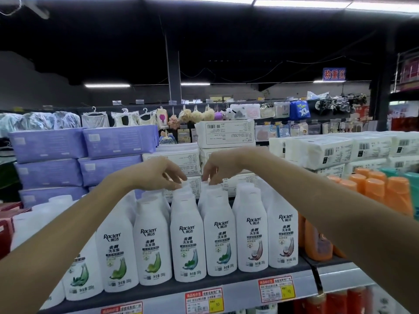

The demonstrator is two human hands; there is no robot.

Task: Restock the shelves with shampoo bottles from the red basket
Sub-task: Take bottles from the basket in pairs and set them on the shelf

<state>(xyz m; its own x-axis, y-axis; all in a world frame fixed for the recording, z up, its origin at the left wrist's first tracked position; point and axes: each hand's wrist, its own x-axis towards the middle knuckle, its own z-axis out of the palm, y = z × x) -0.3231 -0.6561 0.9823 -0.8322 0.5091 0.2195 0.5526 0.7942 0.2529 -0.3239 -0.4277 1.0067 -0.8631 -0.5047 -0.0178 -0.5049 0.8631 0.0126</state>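
White Racien shampoo bottles [188, 236] stand in rows along the top shelf [226, 288], with green, blue and brown label art. Both my arms reach over the front row. My left hand [158, 173] has its fingers stretched forward and down, fingertips touching the cap of a back-row bottle [184, 189]. My right hand [220, 166] hangs from a bent wrist, its fingertips resting on the cap of the neighbouring back-row bottle [209, 185]. Neither hand visibly wraps a bottle. The red basket is out of view.
Orange bottles [385, 196] fill the shelf to the right. Purple packs [49, 159] and white tissue packs [328, 150] are stacked behind the shampoo. Price tags [204, 300] line the shelf edge. Red items [6, 225] sit at far left.
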